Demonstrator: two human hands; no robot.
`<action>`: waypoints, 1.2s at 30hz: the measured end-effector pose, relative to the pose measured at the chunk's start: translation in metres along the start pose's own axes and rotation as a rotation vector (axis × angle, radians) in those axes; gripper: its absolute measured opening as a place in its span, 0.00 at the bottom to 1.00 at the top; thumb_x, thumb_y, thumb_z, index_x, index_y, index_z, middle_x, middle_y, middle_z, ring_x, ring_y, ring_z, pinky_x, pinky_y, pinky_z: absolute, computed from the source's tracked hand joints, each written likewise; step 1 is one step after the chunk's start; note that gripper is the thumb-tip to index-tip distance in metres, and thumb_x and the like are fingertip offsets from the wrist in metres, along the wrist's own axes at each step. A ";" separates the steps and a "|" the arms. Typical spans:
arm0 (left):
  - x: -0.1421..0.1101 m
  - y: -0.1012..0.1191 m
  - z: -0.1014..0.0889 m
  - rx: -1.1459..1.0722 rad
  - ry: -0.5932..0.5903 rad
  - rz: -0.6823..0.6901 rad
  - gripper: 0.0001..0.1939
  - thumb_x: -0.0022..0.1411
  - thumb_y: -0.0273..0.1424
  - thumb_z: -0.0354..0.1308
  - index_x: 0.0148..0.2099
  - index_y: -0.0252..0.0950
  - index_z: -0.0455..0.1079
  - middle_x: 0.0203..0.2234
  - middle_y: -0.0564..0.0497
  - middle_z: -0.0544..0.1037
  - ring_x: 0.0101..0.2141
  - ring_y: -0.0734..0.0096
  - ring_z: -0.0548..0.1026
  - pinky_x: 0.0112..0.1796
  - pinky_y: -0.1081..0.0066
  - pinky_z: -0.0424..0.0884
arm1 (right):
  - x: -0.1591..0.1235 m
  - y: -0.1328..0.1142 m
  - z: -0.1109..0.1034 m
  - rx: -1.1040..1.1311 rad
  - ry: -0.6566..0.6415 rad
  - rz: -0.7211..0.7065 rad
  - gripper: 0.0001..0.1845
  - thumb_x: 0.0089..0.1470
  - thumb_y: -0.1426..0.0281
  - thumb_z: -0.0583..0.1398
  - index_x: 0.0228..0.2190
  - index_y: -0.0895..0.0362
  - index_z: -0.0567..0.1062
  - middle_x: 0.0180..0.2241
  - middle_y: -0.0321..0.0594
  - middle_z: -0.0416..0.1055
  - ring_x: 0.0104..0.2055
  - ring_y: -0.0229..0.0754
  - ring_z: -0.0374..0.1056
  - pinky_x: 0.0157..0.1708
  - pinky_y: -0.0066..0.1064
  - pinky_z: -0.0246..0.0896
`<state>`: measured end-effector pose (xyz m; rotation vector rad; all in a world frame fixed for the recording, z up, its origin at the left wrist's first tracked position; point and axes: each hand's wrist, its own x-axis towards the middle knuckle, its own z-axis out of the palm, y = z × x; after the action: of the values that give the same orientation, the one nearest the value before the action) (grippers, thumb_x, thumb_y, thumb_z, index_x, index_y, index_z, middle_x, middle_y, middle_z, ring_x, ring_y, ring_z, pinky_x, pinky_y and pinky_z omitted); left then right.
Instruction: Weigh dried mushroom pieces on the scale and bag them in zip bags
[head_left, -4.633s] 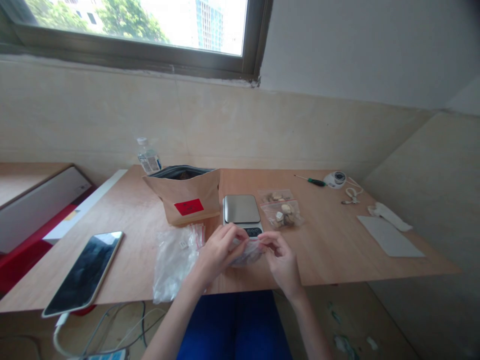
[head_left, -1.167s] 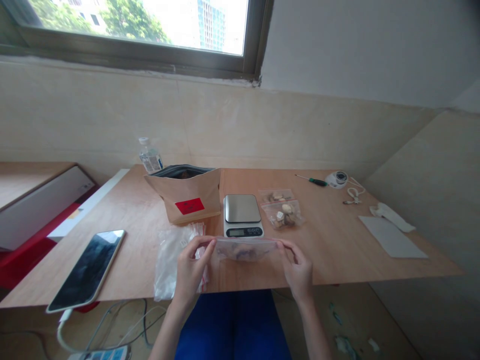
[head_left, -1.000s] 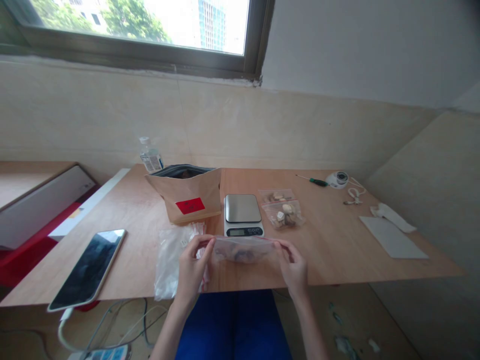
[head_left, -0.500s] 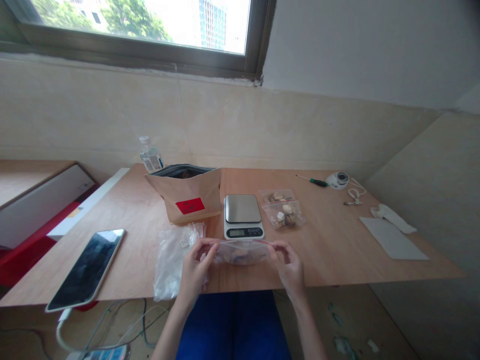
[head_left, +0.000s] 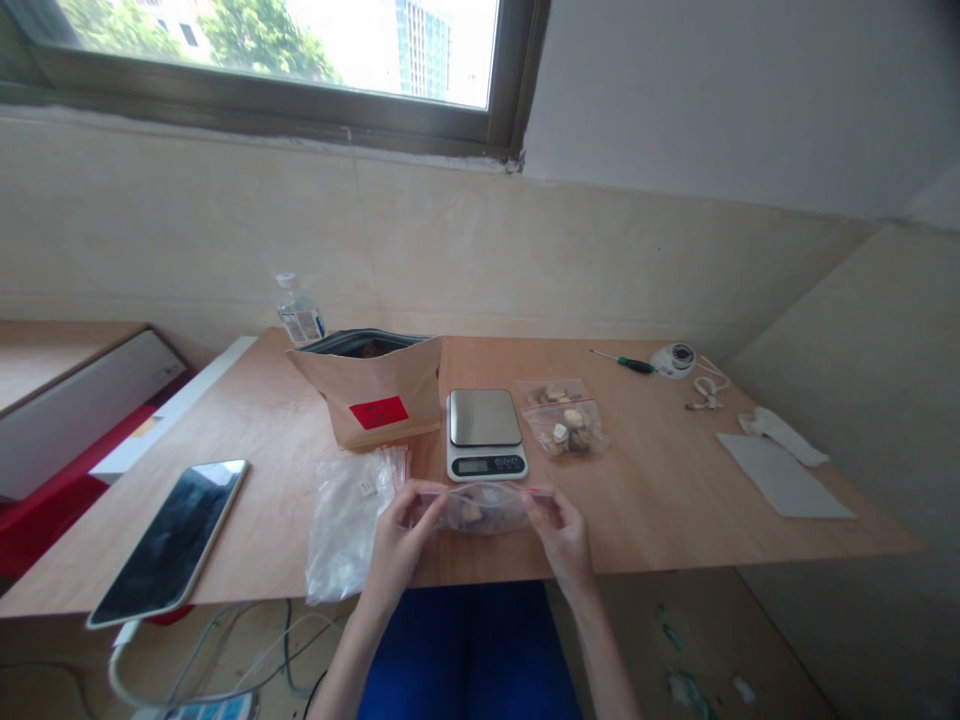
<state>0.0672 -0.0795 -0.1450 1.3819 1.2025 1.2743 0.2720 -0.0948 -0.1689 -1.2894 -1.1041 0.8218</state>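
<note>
A clear zip bag (head_left: 486, 508) with a red strip along its top is stretched between my hands, just in front of the scale. Some brownish pieces show inside it, though they are hard to make out. My left hand (head_left: 405, 525) pinches the bag's left top corner, and my right hand (head_left: 556, 530) pinches the right one. The bag's mouth gapes slightly in the middle. Behind it stands a small digital scale (head_left: 486, 420) with a bare steel plate. To the scale's right lie two filled zip bags (head_left: 574, 432) holding what look like dried mushrooms.
An open brown paper pouch (head_left: 390, 385) with a red label stands behind a stack of clear bags (head_left: 341, 530). A phone (head_left: 176, 540) on a cable lies left. A bottle (head_left: 301, 310), screwdriver (head_left: 634, 364), small camera (head_left: 673, 361) and white sheet (head_left: 784, 475) surround the workspace.
My hands have drawn closer together on the bag's top edge, the right one moving left. The bag's mouth bulges wider, and its contents show more clearly.
</note>
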 end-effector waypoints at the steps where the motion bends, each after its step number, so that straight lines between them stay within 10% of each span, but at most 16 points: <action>1: 0.000 -0.001 0.000 0.009 -0.007 0.015 0.10 0.57 0.38 0.58 0.34 0.35 0.72 0.28 0.51 0.76 0.30 0.68 0.74 0.31 0.72 0.69 | 0.000 -0.001 0.001 -0.005 0.002 -0.008 0.13 0.47 0.60 0.63 0.29 0.58 0.75 0.28 0.40 0.75 0.33 0.43 0.71 0.37 0.33 0.67; 28: 0.002 -0.001 0.003 0.033 -0.042 0.056 0.07 0.58 0.34 0.59 0.34 0.36 0.74 0.27 0.51 0.77 0.31 0.71 0.74 0.33 0.74 0.68 | 0.006 -0.004 0.001 -0.085 -0.032 -0.128 0.09 0.49 0.64 0.62 0.25 0.57 0.74 0.25 0.36 0.71 0.29 0.39 0.69 0.31 0.29 0.66; 36: -0.002 0.017 0.009 0.100 -0.037 0.268 0.04 0.58 0.30 0.59 0.34 0.37 0.73 0.27 0.51 0.76 0.30 0.71 0.74 0.32 0.74 0.69 | 0.009 -0.063 -0.004 -0.577 -0.195 -0.503 0.15 0.52 0.69 0.61 0.44 0.51 0.72 0.45 0.41 0.72 0.51 0.48 0.63 0.54 0.45 0.51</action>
<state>0.0775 -0.0839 -0.1295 1.6770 1.0945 1.3792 0.2717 -0.0967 -0.1054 -1.3142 -1.8181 0.2520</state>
